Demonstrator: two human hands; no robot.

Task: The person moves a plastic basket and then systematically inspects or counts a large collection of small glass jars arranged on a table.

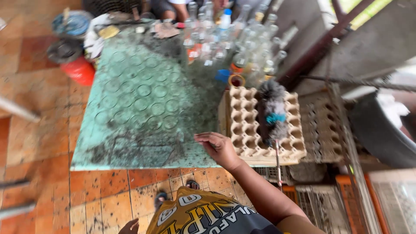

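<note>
Head view, looking down: the right hand (218, 147) reaches out over the near edge of a green table (130, 104), palm down, fingers (203, 138) slack and a little curled, closed on nothing. It hovers just beside a stack of egg trays (245, 125) at the table's right end; whether the hand brushes the stack's near corner is hard to say from this angle. A grey duster (271, 110) with a blue band lies along the top tray, its thin stick pointing back toward the person. Only the fingertips of the left hand (129, 226) show at the bottom edge, low by the person's side, and I cannot tell whether they are apart or together. The tabletop is dusty, marked with rings. Clear glass bottles (242, 43) crowd its far right corner, well apart from the right hand. A red bucket (80, 69) stands on the tiled floor left of the table.
</note>
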